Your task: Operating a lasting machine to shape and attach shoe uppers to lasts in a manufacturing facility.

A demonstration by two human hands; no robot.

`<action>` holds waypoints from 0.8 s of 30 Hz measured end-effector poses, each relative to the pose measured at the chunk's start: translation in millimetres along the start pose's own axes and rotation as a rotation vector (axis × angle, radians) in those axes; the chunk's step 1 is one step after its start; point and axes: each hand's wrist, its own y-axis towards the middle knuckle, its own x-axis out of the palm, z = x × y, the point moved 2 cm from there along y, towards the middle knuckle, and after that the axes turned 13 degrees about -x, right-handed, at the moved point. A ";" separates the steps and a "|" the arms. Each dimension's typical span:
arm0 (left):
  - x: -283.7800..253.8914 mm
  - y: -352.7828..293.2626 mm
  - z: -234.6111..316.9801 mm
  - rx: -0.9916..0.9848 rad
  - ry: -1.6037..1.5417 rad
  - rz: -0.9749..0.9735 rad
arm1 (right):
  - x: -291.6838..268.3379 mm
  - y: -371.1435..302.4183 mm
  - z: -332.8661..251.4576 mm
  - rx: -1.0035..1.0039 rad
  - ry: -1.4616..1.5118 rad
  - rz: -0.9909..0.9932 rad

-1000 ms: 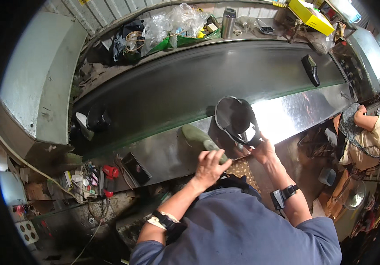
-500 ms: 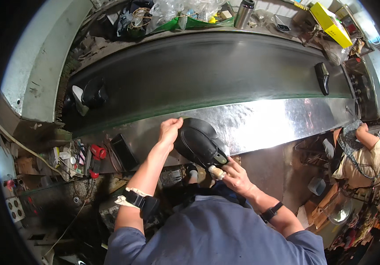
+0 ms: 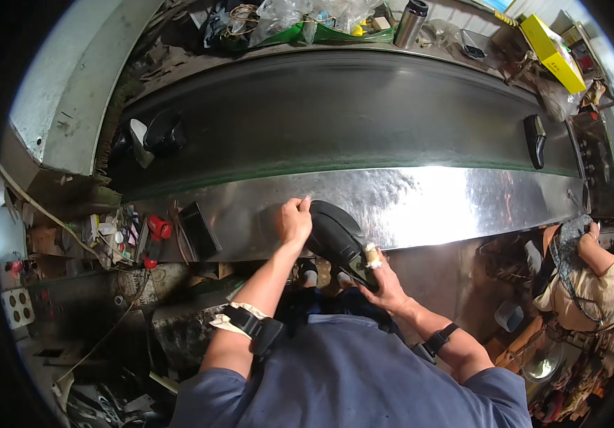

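A black leather shoe (image 3: 337, 234) is held slantwise above the near edge of the shiny metal ledge (image 3: 264, 210). My left hand (image 3: 295, 222) grips its far left end, fingers curled and pressed together. At the near right end my right hand (image 3: 388, 287) holds the shoe, the thumb low on it. A pale wrap (image 3: 372, 255) covers one raised finger of that hand. Part of the shoe's near end is hidden behind the right hand.
Beyond the ledge runs a dark conveyor belt (image 3: 349, 107), with black shoes (image 3: 165, 133) at its left and one black shoe (image 3: 534, 141) at its right. A red-handled tool (image 3: 157, 228) and a dark tray (image 3: 198, 232) are at left. A co-worker (image 3: 592, 278) sits at right.
The shoe has been turned in my hands, and its near end has tipped. My right hand's wrapped finger now points up along its side. The whole view has shifted slightly.
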 end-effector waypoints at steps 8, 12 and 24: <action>27.2 -19.9 7.3 -0.032 0.040 0.110 | 4.9 -2.8 38.7 0.027 0.192 -0.119; 20.3 -10.8 -1.2 -0.013 -0.061 0.107 | -4.7 0.6 30.5 0.025 0.231 -0.150; -100.1 -79.1 -40.9 -0.008 -0.511 0.272 | 0.0 136.1 -21.2 0.756 1.051 -0.255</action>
